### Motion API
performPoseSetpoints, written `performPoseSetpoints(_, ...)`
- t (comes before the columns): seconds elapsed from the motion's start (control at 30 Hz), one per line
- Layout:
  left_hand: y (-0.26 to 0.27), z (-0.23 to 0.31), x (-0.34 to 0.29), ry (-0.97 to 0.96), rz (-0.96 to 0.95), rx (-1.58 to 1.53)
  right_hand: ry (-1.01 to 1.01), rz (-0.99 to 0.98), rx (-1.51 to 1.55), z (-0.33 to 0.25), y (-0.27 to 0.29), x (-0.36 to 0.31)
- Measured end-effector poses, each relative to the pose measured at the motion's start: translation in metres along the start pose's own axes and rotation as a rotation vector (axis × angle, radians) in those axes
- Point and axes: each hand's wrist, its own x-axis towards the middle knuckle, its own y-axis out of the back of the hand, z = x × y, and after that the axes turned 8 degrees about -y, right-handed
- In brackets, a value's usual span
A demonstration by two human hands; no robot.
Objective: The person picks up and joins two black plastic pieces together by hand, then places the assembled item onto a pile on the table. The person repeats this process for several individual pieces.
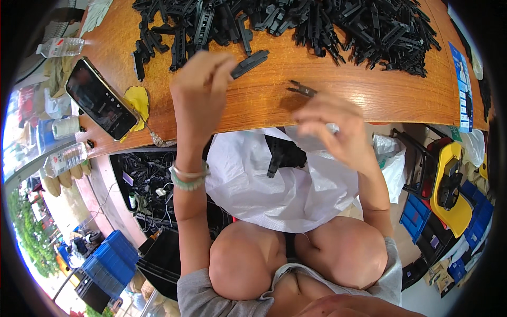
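My left hand (203, 87) is over the table, fingers curled and pinched around the near end of a slim black plastic part (251, 64). At the table's front edge my right hand (335, 127) is blurred. A dark two-pronged tool (302, 89), looking like the jaws of small cutters, juts from its fingers; the rest of it is hidden by the hand. Below, between my knees, a white woven bag (253, 198) gapes wide. A blurred black part (275, 161) shows over its mouth, and more black pieces lie dark inside.
A large heap of black plastic parts (369, 31) covers the table's far side. A phone (100, 100) leans at the left beside a yellow object (138, 103). Blue crates (111, 264) stand at lower left, a yellow chair (451, 195) at right. A blue printed sheet (462, 87) hangs over the table's right edge.
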Motion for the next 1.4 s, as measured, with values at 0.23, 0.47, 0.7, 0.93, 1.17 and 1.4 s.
performPoseSetpoints(0.23, -0.017, -0.018, 0.042, -0.057, -0.137, 0.619, -0.051, 0.154, -0.519, 0.005, -0.009, 0.025)
performPoseSetpoints(0.47, -0.005, -0.003, 0.012, -0.015, -0.246, 0.386, -0.352, 0.351, 0.142, 0.002, 0.0, 0.008)
performPoseSetpoints(0.7, -0.02, 0.034, -0.021, 0.498, -0.19, -0.744, -0.293, 0.098, 0.698, -0.003, 0.008, -0.009)
performPoseSetpoints(0.93, -0.026, 0.036, -0.022, 0.489, -0.227, -0.795, -0.183, 0.128, 0.474, -0.008, 0.007, -0.012)
performPoseSetpoints(1.17, -0.025, 0.045, -0.025, 0.501, -0.355, -0.67, -0.013, 0.243, 0.223, -0.003, -0.001, -0.012)
performPoseSetpoints(1.4, -0.025, 0.048, -0.036, 0.053, -0.382, -0.236, -0.068, 0.289, 0.3, -0.003, -0.007, -0.016)
